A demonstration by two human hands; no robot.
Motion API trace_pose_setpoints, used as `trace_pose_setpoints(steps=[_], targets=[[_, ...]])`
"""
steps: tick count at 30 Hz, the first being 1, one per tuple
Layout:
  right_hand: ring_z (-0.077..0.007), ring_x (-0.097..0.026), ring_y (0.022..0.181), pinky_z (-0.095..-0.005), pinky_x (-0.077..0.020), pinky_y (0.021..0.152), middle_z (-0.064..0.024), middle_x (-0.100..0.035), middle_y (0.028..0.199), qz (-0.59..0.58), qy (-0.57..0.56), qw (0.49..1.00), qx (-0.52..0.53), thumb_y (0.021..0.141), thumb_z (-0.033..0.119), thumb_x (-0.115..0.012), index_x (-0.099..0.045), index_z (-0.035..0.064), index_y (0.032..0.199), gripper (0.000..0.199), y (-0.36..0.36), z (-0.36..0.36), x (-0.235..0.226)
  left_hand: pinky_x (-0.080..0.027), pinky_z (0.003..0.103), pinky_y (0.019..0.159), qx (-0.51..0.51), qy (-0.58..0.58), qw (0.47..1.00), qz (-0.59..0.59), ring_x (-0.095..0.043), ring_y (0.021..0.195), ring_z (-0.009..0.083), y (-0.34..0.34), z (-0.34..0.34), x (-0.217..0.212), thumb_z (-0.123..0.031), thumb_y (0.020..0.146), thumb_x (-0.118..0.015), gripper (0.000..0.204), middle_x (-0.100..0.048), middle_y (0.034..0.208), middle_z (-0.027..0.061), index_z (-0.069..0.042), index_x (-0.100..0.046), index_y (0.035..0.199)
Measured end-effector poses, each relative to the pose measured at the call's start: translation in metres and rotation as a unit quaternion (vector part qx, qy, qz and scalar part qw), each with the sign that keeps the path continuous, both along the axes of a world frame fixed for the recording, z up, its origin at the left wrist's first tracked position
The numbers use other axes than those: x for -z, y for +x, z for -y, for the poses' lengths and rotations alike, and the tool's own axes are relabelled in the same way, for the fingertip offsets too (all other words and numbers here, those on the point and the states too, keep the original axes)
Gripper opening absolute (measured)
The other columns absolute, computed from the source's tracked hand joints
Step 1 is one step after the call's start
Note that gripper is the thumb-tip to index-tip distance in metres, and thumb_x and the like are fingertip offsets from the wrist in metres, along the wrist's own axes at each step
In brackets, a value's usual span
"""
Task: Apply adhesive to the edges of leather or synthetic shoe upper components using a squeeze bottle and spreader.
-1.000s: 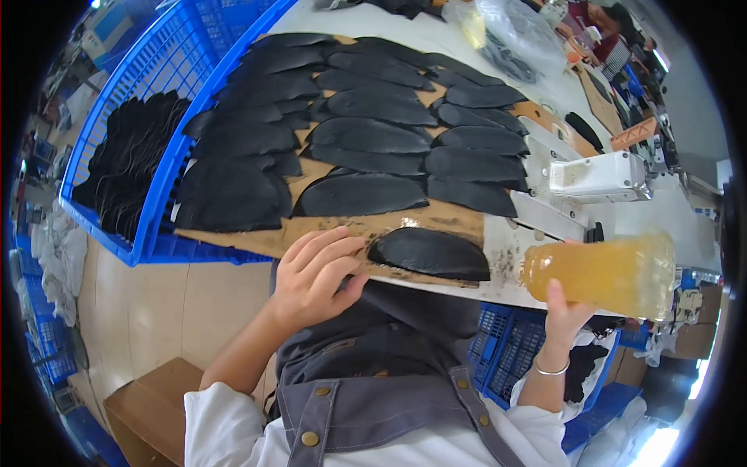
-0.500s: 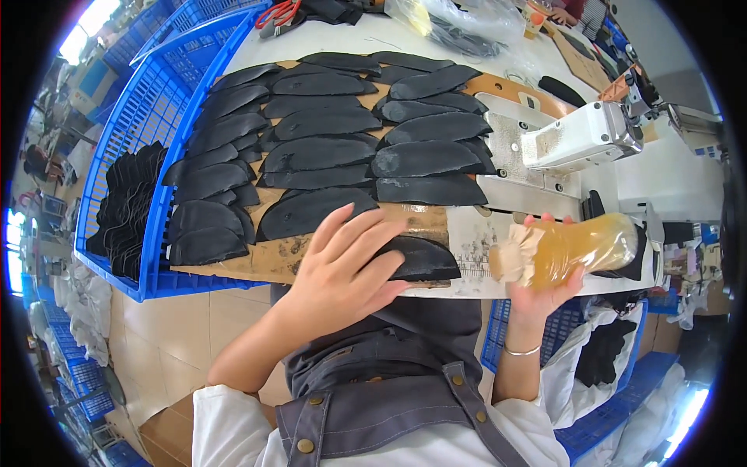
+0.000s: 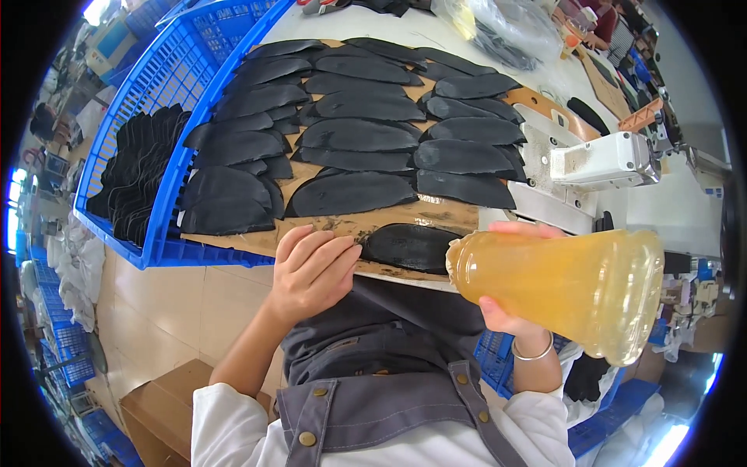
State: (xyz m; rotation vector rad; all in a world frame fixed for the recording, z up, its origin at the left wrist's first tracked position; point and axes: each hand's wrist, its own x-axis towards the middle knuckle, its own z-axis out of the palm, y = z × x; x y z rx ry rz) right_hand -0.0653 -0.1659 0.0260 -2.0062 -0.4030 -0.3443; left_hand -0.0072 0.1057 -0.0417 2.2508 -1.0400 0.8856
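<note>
My right hand point(image 3: 514, 321) is wrapped round a clear plastic bottle point(image 3: 548, 280) of yellowish liquid. The bottle is tilted, its neck pointing left over the right end of a single curved black piece point(image 3: 412, 247). That piece lies flat and glossy at the front edge of a brown board point(image 3: 334, 227). My left hand point(image 3: 315, 268) is closed, fingers curled and fingertips pinched at the piece's left tip. Beyond it, overlapping rows of similar black pieces point(image 3: 354, 193) cover the board. The bottle hides where its mouth meets the piece.
A blue plastic basket point(image 3: 167, 253) at the left holds a stack of wavy black pieces point(image 3: 140, 183). To the right stands a white sewing machine point(image 3: 603, 162). Clear plastic bags point(image 3: 498, 31) lie at the back of the table, and a cardboard box point(image 3: 167, 409) is on the floor.
My right hand has raised the bottle, turning its neck toward the single black piece. My left hand has drawn back from over that piece to its left tip, its fingers closing.
</note>
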Motion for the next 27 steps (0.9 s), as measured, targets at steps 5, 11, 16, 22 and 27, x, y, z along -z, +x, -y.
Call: trace_pose_setpoints(steps=[5,11,16,22,27], targets=[[-0.0242,-0.052,0.103,-0.0336,-0.0425,0.087,-0.0189,-0.052,0.113,-0.024,-0.037,0.999,-0.001,0.066,0.028,-0.073,-0.025,0.0038,0.129,0.083,-0.006,0.003,-0.002,-0.043,0.034,0.080,0.005,-0.007,1.000,0.014,-0.058,0.080,0.0174,0.000,0.000,0.007,-0.003,0.060,-0.067,0.027,-0.062,0.092,0.0003,-0.010,-0.066,0.086],[-0.0293,-0.051,0.106,-0.0392,-0.0405,0.094,-0.0214,-0.050,0.117,0.082,-0.074,0.975,0.194,0.073,0.023,-0.068,-0.025,-0.0004,0.133,0.077,-0.020,0.030,0.011,-0.044,0.034,0.078,0.016,-0.017,1.000,0.001,-0.058,0.081,0.0180,0.003,0.002,0.006,-0.004,0.059,-0.067,0.025,-0.062,0.092,0.0010,-0.009,-0.064,0.084],[-0.0353,-0.046,0.116,-0.0467,-0.0348,0.102,-0.0238,-0.046,0.123,0.159,0.217,0.936,0.229,0.079,0.034,-0.064,-0.028,0.0034,0.135,0.073,-0.019,0.051,0.029,-0.045,0.036,0.078,0.039,-0.046,0.997,-0.047,-0.058,0.081,0.0213,0.001,0.001,0.001,-0.006,0.060,-0.068,0.022,-0.062,0.094,0.0042,-0.008,-0.060,0.080],[-0.0381,-0.034,0.126,-0.0501,-0.0225,0.108,-0.0167,-0.040,0.133,0.121,0.749,0.641,-0.115,0.081,0.047,-0.058,-0.036,0.0053,0.132,0.069,-0.014,0.070,0.045,-0.044,0.039,0.080,0.071,-0.061,0.995,-0.045,-0.058,0.087,0.0246,0.005,0.029,-0.028,-0.013,0.062,-0.073,0.029,-0.062,0.098,0.0062,-0.007,-0.059,0.087],[-0.0372,-0.032,0.126,-0.0499,-0.0203,0.108,-0.0180,-0.038,0.134,0.104,0.700,0.706,-0.015,0.083,0.045,-0.057,-0.040,0.0049,0.129,0.064,-0.010,0.069,0.071,-0.032,0.046,0.099,0.151,0.118,0.965,-0.181,-0.042,0.119,0.0320,0.018,0.070,-0.064,-0.031,0.059,-0.078,0.067,-0.047,0.127,0.0117,-0.004,-0.054,0.115]])
